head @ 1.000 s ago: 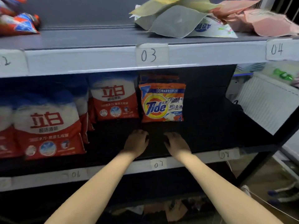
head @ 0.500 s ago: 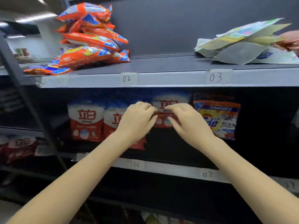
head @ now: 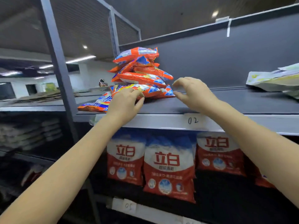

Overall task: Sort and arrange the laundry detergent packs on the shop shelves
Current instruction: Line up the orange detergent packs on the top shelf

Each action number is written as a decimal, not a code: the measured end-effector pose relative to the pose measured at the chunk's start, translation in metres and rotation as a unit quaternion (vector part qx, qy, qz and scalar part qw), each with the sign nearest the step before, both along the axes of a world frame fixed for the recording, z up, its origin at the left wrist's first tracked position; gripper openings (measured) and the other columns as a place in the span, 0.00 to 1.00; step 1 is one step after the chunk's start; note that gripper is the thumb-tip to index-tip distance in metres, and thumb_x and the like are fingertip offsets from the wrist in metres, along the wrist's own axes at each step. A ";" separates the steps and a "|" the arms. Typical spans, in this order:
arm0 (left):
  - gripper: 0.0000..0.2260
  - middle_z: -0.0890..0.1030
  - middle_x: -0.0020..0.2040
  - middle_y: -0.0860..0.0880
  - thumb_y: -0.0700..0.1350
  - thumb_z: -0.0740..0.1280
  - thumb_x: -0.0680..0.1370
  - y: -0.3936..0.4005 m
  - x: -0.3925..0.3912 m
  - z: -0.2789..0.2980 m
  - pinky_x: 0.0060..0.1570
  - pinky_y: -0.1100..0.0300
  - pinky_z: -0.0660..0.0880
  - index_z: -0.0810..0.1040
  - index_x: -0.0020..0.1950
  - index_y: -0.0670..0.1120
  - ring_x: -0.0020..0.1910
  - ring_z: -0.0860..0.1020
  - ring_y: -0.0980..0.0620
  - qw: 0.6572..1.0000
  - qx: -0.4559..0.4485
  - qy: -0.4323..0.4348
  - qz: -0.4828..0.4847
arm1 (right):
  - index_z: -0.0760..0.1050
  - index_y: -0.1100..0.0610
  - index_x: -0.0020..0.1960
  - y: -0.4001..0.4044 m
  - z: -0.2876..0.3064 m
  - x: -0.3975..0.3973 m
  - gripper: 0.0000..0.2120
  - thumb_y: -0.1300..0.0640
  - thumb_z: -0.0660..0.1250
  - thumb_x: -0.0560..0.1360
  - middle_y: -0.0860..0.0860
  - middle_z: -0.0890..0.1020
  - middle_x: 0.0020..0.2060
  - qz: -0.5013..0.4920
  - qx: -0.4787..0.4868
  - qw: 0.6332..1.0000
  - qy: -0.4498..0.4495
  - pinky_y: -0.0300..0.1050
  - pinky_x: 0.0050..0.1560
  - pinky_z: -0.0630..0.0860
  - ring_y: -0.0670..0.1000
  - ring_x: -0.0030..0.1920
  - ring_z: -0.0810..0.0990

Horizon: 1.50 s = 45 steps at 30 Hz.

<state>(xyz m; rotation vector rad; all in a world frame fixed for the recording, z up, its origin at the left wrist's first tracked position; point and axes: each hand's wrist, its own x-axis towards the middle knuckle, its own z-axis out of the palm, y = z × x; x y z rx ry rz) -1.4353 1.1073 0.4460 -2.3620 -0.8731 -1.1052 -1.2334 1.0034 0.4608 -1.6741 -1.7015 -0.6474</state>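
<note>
A leaning pile of orange detergent packs (head: 142,75) lies on the upper shelf (head: 218,107) above the label 02. My left hand (head: 124,102) rests at the front of the lowest packs, fingers curled against one, grip unclear. My right hand (head: 192,92) hovers open just right of the pile, fingers spread, touching nothing. One orange and blue pack (head: 95,104) has slid out to the left edge. On the shelf below, three red and white detergent bags (head: 168,165) stand upright in a row.
A grey upright post (head: 56,62) stands left of the pile. Pale flat packs (head: 275,80) lie at the upper shelf's far right. Paper labels 02 (head: 193,121) and 05 (head: 128,206) mark the shelf fronts. The neighbouring rack at left holds dim stacked goods (head: 32,135).
My view swung left and up from the lower shelf. Both hands rose from the red and white bags to the orange pile on the upper shelf.
</note>
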 end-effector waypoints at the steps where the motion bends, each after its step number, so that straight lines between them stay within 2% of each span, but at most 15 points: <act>1: 0.12 0.80 0.55 0.43 0.47 0.62 0.79 0.017 -0.005 0.006 0.54 0.51 0.69 0.80 0.57 0.43 0.57 0.74 0.42 1.000 -0.005 0.000 0.011 | 0.74 0.58 0.61 0.017 0.007 -0.002 0.14 0.55 0.62 0.78 0.55 0.78 0.59 -0.008 -0.008 1.000 0.006 0.48 0.57 0.71 0.56 0.60 0.74; 7: 0.12 0.81 0.54 0.44 0.48 0.60 0.79 0.119 -0.023 0.057 0.50 0.51 0.71 0.81 0.55 0.45 0.55 0.75 0.43 0.999 -0.019 -0.021 0.035 | 0.75 0.59 0.61 0.101 0.063 -0.012 0.15 0.54 0.62 0.78 0.55 0.79 0.59 -0.069 -0.038 0.996 0.030 0.45 0.51 0.70 0.56 0.59 0.75; 12: 0.14 0.79 0.56 0.42 0.48 0.59 0.80 0.179 -0.021 0.110 0.51 0.50 0.71 0.79 0.59 0.45 0.58 0.74 0.41 0.996 0.008 -0.070 0.048 | 0.79 0.62 0.54 0.151 0.115 -0.007 0.16 0.53 0.61 0.77 0.58 0.82 0.53 -0.124 0.002 0.991 0.046 0.50 0.52 0.74 0.60 0.53 0.78; 15: 0.15 0.77 0.59 0.42 0.50 0.59 0.80 0.207 -0.006 0.127 0.53 0.48 0.72 0.76 0.63 0.45 0.60 0.73 0.42 0.991 -0.003 -0.127 0.033 | 0.79 0.63 0.55 0.184 0.133 -0.001 0.17 0.51 0.62 0.77 0.57 0.82 0.53 -0.124 0.024 0.986 0.106 0.49 0.52 0.74 0.57 0.54 0.78; 18: 0.16 0.76 0.61 0.43 0.51 0.59 0.80 0.229 0.015 0.138 0.56 0.50 0.71 0.74 0.64 0.45 0.62 0.72 0.43 0.978 -0.072 -0.197 0.005 | 0.78 0.66 0.52 0.218 0.140 0.007 0.20 0.48 0.61 0.77 0.59 0.79 0.44 -0.111 0.020 0.971 0.209 0.45 0.38 0.72 0.56 0.46 0.76; 20: 0.18 0.76 0.63 0.42 0.52 0.57 0.80 0.245 0.026 0.148 0.59 0.51 0.70 0.73 0.64 0.43 0.62 0.73 0.42 0.945 -0.188 -0.266 -0.012 | 0.75 0.63 0.55 0.237 0.143 0.009 0.20 0.46 0.61 0.77 0.57 0.77 0.46 -0.049 0.007 0.938 0.344 0.42 0.40 0.73 0.55 0.47 0.77; 22: 0.21 0.77 0.62 0.42 0.56 0.58 0.78 0.256 0.030 0.155 0.61 0.51 0.71 0.73 0.63 0.42 0.59 0.75 0.41 0.874 -0.343 -0.338 -0.062 | 0.71 0.61 0.61 0.248 0.147 0.009 0.21 0.44 0.61 0.78 0.56 0.79 0.51 0.034 -0.025 0.883 0.468 0.46 0.48 0.77 0.56 0.53 0.80; 24: 0.27 0.78 0.59 0.44 0.64 0.59 0.74 0.259 0.034 0.155 0.61 0.47 0.72 0.72 0.62 0.45 0.55 0.77 0.43 0.823 -0.434 -0.352 -0.104 | 0.71 0.59 0.63 0.255 0.151 0.012 0.23 0.42 0.61 0.77 0.55 0.80 0.54 0.076 -0.057 0.854 0.511 0.49 0.54 0.78 0.56 0.54 0.81; 27: 0.28 0.79 0.53 0.46 0.70 0.57 0.74 0.261 0.036 0.146 0.59 0.45 0.73 0.72 0.59 0.47 0.52 0.79 0.45 0.827 -0.452 -0.308 -0.134 | 0.73 0.59 0.62 0.264 0.151 0.025 0.26 0.41 0.65 0.74 0.55 0.82 0.52 0.094 -0.071 0.845 0.521 0.48 0.52 0.79 0.54 0.49 0.82; 30: 0.20 0.83 0.49 0.45 0.64 0.59 0.77 0.262 0.032 0.140 0.54 0.49 0.77 0.77 0.51 0.49 0.47 0.82 0.46 0.823 -0.429 -0.311 -0.204 | 0.74 0.59 0.59 0.268 0.147 0.031 0.23 0.43 0.69 0.73 0.52 0.83 0.42 0.122 -0.050 0.832 0.539 0.40 0.38 0.78 0.48 0.38 0.82; 32: 0.12 0.84 0.48 0.46 0.58 0.62 0.78 0.262 0.030 0.136 0.48 0.54 0.79 0.78 0.49 0.50 0.43 0.83 0.50 0.809 -0.393 -0.332 -0.285 | 0.75 0.60 0.57 0.268 0.147 0.032 0.22 0.46 0.72 0.71 0.52 0.84 0.40 0.151 -0.032 0.818 0.554 0.39 0.39 0.79 0.48 0.36 0.82; 34: 0.08 0.85 0.47 0.46 0.51 0.65 0.78 0.265 0.029 0.135 0.46 0.55 0.79 0.80 0.51 0.48 0.42 0.84 0.51 0.775 -0.384 -0.349 -0.359 | 0.76 0.61 0.50 0.263 0.146 0.031 0.14 0.52 0.72 0.72 0.52 0.84 0.35 0.195 -0.022 0.793 0.577 0.39 0.41 0.80 0.48 0.34 0.82; 37: 0.17 0.83 0.53 0.41 0.49 0.66 0.77 0.264 0.028 0.137 0.53 0.50 0.79 0.78 0.60 0.40 0.51 0.82 0.44 0.703 -0.408 -0.376 -0.445 | 0.76 0.59 0.46 0.250 0.145 0.028 0.03 0.59 0.68 0.74 0.51 0.84 0.32 0.264 -0.038 0.767 0.584 0.40 0.39 0.81 0.47 0.32 0.83; 40: 0.22 0.81 0.57 0.39 0.49 0.66 0.76 0.260 0.028 0.139 0.55 0.48 0.78 0.73 0.66 0.37 0.54 0.81 0.42 0.657 -0.443 -0.382 -0.476 | 0.77 0.58 0.50 0.236 0.142 0.026 0.05 0.62 0.67 0.75 0.52 0.85 0.40 0.308 -0.050 0.776 0.549 0.43 0.44 0.81 0.48 0.39 0.84; 45: 0.30 0.83 0.53 0.44 0.48 0.74 0.67 0.247 0.027 0.134 0.41 0.56 0.80 0.72 0.67 0.41 0.48 0.83 0.47 0.675 -0.447 -0.328 -0.487 | 0.76 0.56 0.53 0.225 0.141 0.013 0.11 0.54 0.70 0.72 0.52 0.84 0.48 0.265 -0.079 0.830 0.485 0.46 0.54 0.78 0.50 0.48 0.83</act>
